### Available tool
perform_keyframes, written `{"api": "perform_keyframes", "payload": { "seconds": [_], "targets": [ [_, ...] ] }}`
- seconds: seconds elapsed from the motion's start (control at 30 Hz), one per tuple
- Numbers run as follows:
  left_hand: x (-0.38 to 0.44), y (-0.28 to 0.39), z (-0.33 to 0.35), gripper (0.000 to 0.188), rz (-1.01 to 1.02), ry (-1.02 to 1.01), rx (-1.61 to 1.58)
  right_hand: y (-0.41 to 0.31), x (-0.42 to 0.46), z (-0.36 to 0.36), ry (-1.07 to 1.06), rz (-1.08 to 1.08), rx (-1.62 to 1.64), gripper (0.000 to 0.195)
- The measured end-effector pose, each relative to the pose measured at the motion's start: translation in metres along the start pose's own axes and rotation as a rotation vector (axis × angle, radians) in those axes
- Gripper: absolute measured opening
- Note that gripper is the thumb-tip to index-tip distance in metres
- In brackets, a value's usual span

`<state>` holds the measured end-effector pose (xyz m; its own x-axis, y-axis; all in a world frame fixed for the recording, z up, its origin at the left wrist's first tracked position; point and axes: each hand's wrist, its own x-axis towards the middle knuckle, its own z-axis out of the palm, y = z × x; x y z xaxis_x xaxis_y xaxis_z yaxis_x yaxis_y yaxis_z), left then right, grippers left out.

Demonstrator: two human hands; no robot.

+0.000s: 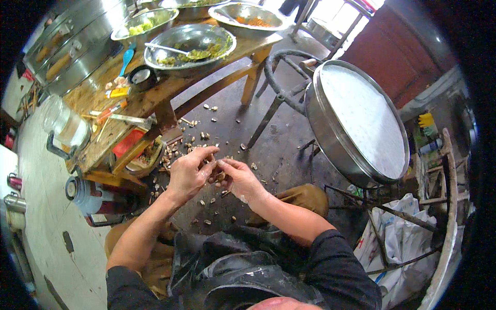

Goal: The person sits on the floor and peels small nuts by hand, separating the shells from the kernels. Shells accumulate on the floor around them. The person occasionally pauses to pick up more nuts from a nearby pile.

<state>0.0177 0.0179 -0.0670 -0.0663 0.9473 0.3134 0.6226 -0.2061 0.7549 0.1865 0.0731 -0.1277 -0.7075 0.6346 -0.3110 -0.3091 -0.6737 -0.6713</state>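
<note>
My left hand (190, 170) and my right hand (243, 179) meet in front of me, above the floor and just beyond my knees. Thumbs and fingers of both pinch at a small brown nut (220, 176), apparently a peanut in its shell, mostly covered by the fingers. Whitish residue clings to the skin of both hands. Beneath them, broken nut shells (169, 152) lie scattered over the dark floor, thickest near the table leg on the left.
A wooden table (162, 91) at left bears a metal bowl of green food (190, 46), a glass jug (66, 122) and a yellow box (117, 93). At right, a round metal steamer tray (362, 116) leans over a metal stool frame (285, 83). White sacks (403, 228) lie lower right.
</note>
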Motion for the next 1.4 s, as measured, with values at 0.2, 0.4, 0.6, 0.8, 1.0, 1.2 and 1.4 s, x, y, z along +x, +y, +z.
{"api": "perform_keyframes", "payload": {
  "seconds": [0.2, 0.4, 0.6, 0.8, 1.0, 1.2, 1.4],
  "targets": [
    [-0.002, -0.006, -0.004, 0.031, -0.152, -0.025, -0.295, -0.016, -0.007, 0.017, -0.028, -0.122, -0.083, 0.025],
    [0.0, 0.001, -0.012, 0.02, -0.236, -0.066, -0.464, -0.018, -0.004, 0.018, 0.04, -0.115, -0.089, 0.024],
    [0.001, -0.003, -0.012, 0.019, -0.198, -0.069, -0.507, -0.022, -0.005, 0.024, 0.063, -0.093, -0.058, 0.027],
    [0.0, -0.006, -0.01, 0.023, -0.188, -0.117, -0.515, -0.019, -0.005, 0.018, 0.037, -0.052, -0.089, 0.025],
    [-0.002, 0.0, -0.009, 0.024, -0.298, -0.136, -0.637, -0.024, -0.01, 0.023, -0.019, -0.057, -0.02, 0.023],
    [-0.004, 0.002, -0.009, 0.019, -0.199, -0.112, -0.545, -0.02, -0.009, 0.015, -0.041, -0.018, -0.008, 0.025],
    [-0.005, 0.002, -0.01, 0.017, -0.123, -0.093, -0.49, -0.022, -0.011, 0.017, -0.061, -0.042, -0.087, 0.027]
  ]
}}
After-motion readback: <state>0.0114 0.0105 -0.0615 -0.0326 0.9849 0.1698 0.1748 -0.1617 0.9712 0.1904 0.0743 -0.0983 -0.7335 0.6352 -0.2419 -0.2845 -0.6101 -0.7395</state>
